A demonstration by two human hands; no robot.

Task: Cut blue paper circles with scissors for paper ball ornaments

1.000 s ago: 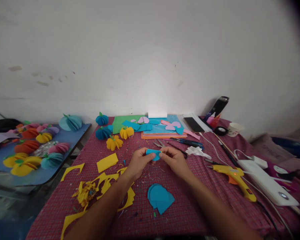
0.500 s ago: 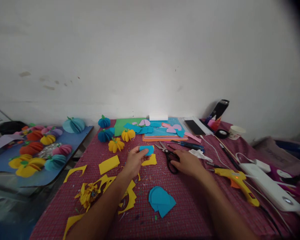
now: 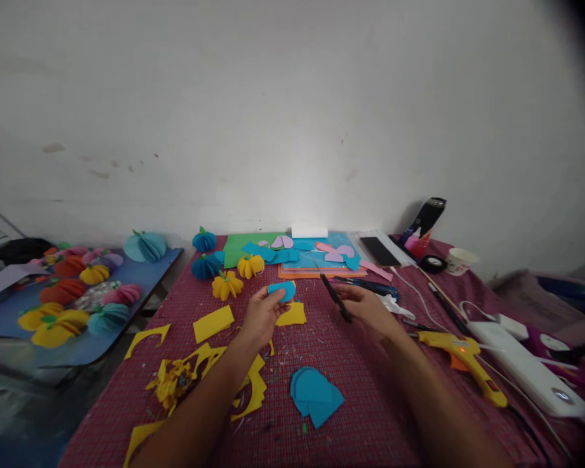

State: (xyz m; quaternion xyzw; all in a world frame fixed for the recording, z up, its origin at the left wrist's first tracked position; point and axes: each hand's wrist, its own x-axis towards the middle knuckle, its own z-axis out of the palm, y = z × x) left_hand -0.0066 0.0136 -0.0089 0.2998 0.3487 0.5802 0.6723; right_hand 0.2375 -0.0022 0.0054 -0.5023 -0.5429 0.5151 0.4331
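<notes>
Folded blue paper piece [image 3: 282,290], pinched at its lower edge between thumb and fingers of the left hand [image 3: 262,314], held up off the cloth over the middle of the table [image 3: 370,416], a bit toward the far edge. Rounded side faces up and right, toward the other hand, so the edge is presented to the blades. Right hand [image 3: 370,311] is closed around the handles of the scissors [image 3: 332,293], lifted clear of the table, blades pointing up and left toward the blue piece but apart from it. Blades look nearly together; motion blur, can't be sure.

Just beside the left hand, a yellow scrap [image 3: 292,315] lies flat on the cloth. Nearer the front edge, a stack of blue paper circles [image 3: 316,394] sits between the two forearms, within reach. Yellow offcuts [image 3: 209,364] spread toward the front left corner. Finished paper pumpkins [image 3: 228,283] sit toward the far left, coloured paper sheets [image 3: 297,257] along the far edge, out of the working area. Glue gun [image 3: 465,355] rests toward the right edge, nozzle pointing in, orange light on; white power strip [image 3: 526,367] beyond it.

Hidden or unclear: scissor handles are covered by the right fingers; how many layers the blue piece has can't be told; the left fingertips behind it are out of sight. The front edge of the table and both elbows are cut off by the frame. The right corner is dark and blurred.
</notes>
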